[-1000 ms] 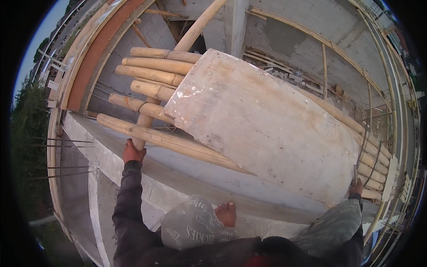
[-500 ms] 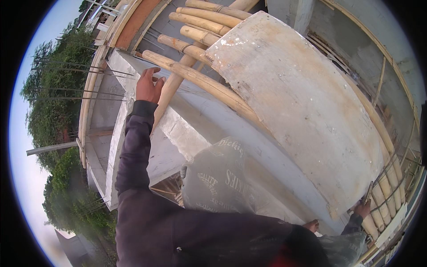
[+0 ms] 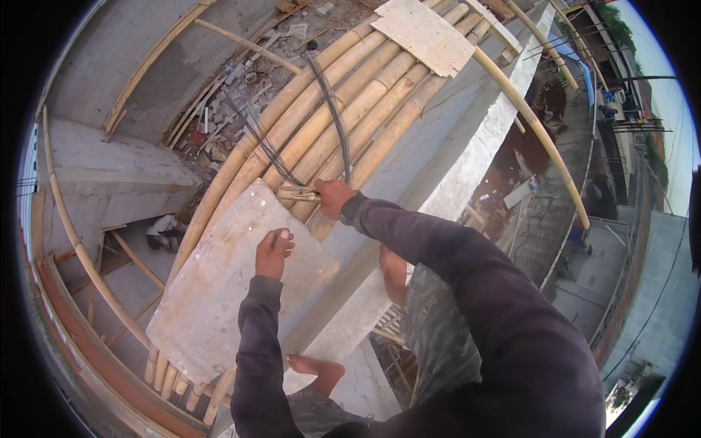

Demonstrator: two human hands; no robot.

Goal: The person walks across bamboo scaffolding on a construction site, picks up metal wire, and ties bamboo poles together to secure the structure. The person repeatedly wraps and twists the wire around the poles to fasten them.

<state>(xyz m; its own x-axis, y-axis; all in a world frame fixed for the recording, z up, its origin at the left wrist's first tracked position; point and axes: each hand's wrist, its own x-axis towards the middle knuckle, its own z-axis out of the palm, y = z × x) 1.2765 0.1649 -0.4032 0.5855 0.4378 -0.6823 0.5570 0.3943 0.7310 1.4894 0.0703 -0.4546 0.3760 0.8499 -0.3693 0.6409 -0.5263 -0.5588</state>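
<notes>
My right hand [image 3: 336, 198] is closed at the end of a tan, tied bundle [image 3: 297, 193] on the bamboo poles. What its fingers grip is too small to make out. Loops of dark tie wire [image 3: 332, 109] run across the poles to that spot. My left hand [image 3: 273, 252] hovers over a pale, stained board [image 3: 226, 270], its fingers loosely curled and holding nothing. The board lies on the row of bamboo poles [image 3: 376, 87], and its upper corner is beside the bundle.
A second pale board [image 3: 423, 33] lies farther along the poles. My bare feet rest on a concrete beam [image 3: 416, 212], with drops on both sides. A person [image 3: 166, 231] is below at left. Rubble [image 3: 241, 80] covers the lower floor, and a curved bamboo pole [image 3: 540, 135] juts out at right.
My view has swung round to the right along the poles. My left hand has come from beside a bamboo pole to above the board. My right hand is still by the wire.
</notes>
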